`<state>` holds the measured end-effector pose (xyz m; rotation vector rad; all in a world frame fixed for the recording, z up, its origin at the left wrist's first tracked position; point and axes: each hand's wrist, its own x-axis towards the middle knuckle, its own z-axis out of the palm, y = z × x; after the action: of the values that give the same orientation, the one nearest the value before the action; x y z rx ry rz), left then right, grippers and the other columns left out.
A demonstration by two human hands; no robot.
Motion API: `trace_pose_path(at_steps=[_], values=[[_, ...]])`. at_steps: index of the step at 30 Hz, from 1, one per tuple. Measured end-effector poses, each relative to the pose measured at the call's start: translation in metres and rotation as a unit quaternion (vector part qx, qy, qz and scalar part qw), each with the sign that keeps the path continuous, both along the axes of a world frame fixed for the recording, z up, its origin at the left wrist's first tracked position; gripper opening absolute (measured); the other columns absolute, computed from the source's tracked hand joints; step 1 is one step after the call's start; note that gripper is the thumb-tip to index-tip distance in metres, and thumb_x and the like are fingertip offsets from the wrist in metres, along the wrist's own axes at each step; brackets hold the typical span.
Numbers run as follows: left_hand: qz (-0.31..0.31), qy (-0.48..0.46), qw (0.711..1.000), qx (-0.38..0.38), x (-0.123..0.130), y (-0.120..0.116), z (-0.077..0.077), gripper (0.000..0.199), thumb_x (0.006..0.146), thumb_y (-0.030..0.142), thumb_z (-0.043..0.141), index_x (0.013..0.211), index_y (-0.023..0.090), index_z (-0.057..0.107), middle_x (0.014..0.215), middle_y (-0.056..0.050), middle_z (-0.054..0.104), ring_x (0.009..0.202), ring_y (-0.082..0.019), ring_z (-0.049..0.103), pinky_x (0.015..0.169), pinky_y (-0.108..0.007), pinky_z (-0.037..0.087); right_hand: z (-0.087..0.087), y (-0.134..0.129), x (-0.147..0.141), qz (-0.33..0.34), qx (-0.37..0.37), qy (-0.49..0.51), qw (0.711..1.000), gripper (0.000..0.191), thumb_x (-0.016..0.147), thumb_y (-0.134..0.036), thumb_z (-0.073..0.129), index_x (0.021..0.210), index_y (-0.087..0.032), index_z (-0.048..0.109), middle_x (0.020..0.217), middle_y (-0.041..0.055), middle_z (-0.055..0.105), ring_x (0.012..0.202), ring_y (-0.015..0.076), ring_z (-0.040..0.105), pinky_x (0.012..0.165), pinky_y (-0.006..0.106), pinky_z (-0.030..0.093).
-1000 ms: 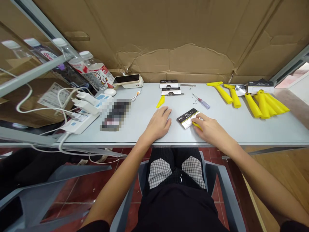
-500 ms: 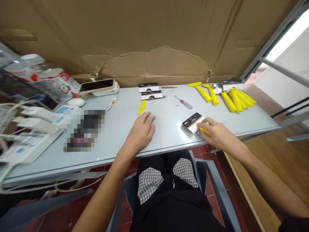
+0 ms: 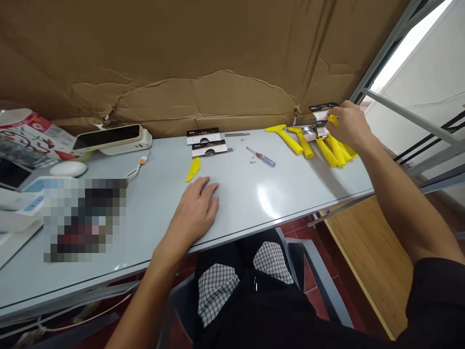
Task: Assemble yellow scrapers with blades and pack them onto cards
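Note:
My left hand (image 3: 196,208) rests on the desk with its fingers apart and holds nothing. Just beyond its fingertips lies a small flat yellow plastic piece (image 3: 193,169). At the back right, my right hand (image 3: 350,123) grips a yellow-handled scraper (image 3: 332,119), mostly hidden by the fingers. A black and white card sleeve (image 3: 321,110) covers the scraper's head. Below this hand several other yellow scraper handles (image 3: 334,151) lie fanned together. To their left are a yellow T-shaped handle (image 3: 289,139) and another yellow handle (image 3: 306,146).
A screwdriver (image 3: 262,157) with a clear handle lies mid-desk beside small metal parts (image 3: 253,162). Two black and white card sleeves (image 3: 209,148) and a thin metal blade (image 3: 237,134) sit near the cardboard backing. A phone (image 3: 109,137), white mouse (image 3: 68,168) and pixelated object (image 3: 87,220) occupy the left.
My right hand has carried the sleeved scraper from the desk's front edge to the pile at the back right. My left hand stays on the desk; the view has shifted right.

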<state>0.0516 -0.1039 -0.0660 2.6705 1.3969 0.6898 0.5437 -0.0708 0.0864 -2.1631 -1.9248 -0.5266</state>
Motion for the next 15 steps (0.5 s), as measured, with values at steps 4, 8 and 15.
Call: trace_pose_path(at_steps=[4, 8, 15], values=[[-0.006, -0.002, 1.000, 0.003, 0.000, 0.000, 0.000, 0.054, 0.112, 0.037, 0.037, 0.143, 0.006, 0.068, 0.158, -0.029, 0.059, 0.155, -0.043, 0.052, 0.133, -0.063, 0.040, -0.029, 0.024, 0.008, -0.061, -0.035, 0.001, 0.998, 0.041, 0.102, -0.021, 0.056, 0.137, -0.009, 0.075, 0.136, 0.0261, 0.067, 0.112, 0.0334, 0.065, 0.091, 0.043, 0.045], [-0.007, -0.008, 1.000, 0.003, -0.001, 0.000, -0.001, 0.052, 0.112, 0.037, 0.039, 0.143, 0.008, 0.069, 0.158, -0.027, 0.060, 0.155, -0.043, 0.052, 0.133, -0.063, 0.040, -0.060, 0.033, 0.007, -0.100, -0.056, -0.019, 0.993, 0.043, 0.103, -0.027, 0.051, 0.134, -0.013, 0.077, 0.133, 0.0251, 0.069, 0.108, 0.0397, 0.070, 0.086, 0.046, 0.048], [-0.013, 0.000, 1.000, 0.005, -0.001, -0.001, 0.001, 0.055, 0.112, 0.037, 0.038, 0.142, 0.003, 0.069, 0.156, -0.030, 0.060, 0.154, -0.044, 0.053, 0.132, -0.063, 0.040, -0.067, 0.042, 0.006, -0.106, -0.056, -0.022, 0.993, 0.046, 0.101, -0.034, 0.053, 0.134, -0.013, 0.077, 0.132, 0.0270, 0.069, 0.107, 0.0422, 0.069, 0.083, 0.050, 0.051]])
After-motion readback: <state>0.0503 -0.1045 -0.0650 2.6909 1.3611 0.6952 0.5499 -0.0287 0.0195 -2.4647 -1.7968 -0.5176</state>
